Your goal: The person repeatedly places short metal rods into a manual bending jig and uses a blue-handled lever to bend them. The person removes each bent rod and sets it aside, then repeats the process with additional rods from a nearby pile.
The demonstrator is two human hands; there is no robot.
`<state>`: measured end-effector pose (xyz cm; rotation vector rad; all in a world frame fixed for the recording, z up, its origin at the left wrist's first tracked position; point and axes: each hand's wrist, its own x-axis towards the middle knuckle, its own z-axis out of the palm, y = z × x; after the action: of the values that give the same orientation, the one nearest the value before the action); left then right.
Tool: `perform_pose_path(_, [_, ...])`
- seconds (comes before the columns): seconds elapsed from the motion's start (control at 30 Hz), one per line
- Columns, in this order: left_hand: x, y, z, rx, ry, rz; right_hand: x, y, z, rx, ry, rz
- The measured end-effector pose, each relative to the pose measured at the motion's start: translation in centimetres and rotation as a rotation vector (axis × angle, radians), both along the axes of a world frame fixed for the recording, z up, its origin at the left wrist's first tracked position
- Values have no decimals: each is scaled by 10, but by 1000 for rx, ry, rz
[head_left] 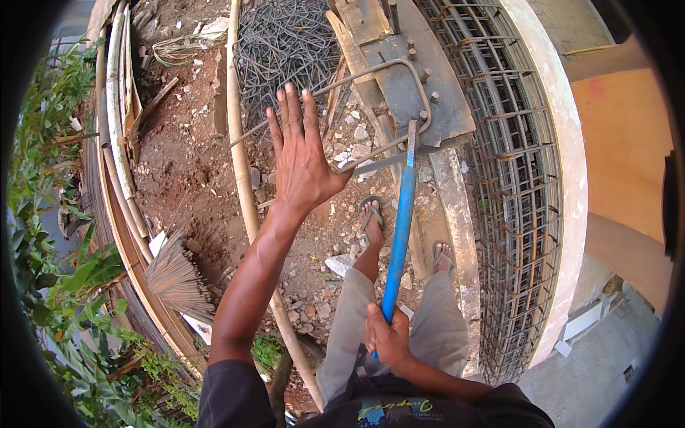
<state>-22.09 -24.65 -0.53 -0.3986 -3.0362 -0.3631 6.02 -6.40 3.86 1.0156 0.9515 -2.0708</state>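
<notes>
My left hand (303, 153) is open, its fingers stretched out flat over a thin steel rod bent into a hook-like stirrup (371, 69). One end of the rod reaches the base of my left thumb; the other passes behind the fingers and sticks out to the left. The stirrup's bent corners lie around steel pins (426, 73) on a dark bending board (399, 93). My right hand (387, 334) is closed around the lower end of a long blue bar-bending lever (401, 239). The lever's bare metal tip meets the rod at a pin near the board's front edge.
A heap of bent stirrups (285, 50) lies beyond my left hand. Long rebar cages (510, 157) run along the right, beside a pale wall edge (564, 214). A bamboo pole (250, 207), a bundle of cut rods (178, 274) and rubble (325, 310) are on the left and underfoot.
</notes>
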Motion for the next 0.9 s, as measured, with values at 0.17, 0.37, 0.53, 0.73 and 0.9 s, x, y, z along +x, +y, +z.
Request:
perform_pose_path(0.17, [-22, -11, -4, 4, -100, -59, -7, -17, 4, 24, -25, -55])
perform_pose_path(0.37, [-37, -25, -25, -12, -41, -124, -16, -67, -6, 115, 2, -38])
perform_pose_path(0.53, [-46, -45, -51, 200, 40, -169, -27, -119, -20, 89, 54, -170])
perform_pose_path(0.73, [-21, -18, -39, 333, 56, -27, -24, -76, -29, 170, 4, -30])
perform_pose_path(0.9, [2, -20, -8, 413, 52, -34, -27, -66, 22, 283, -17, -9])
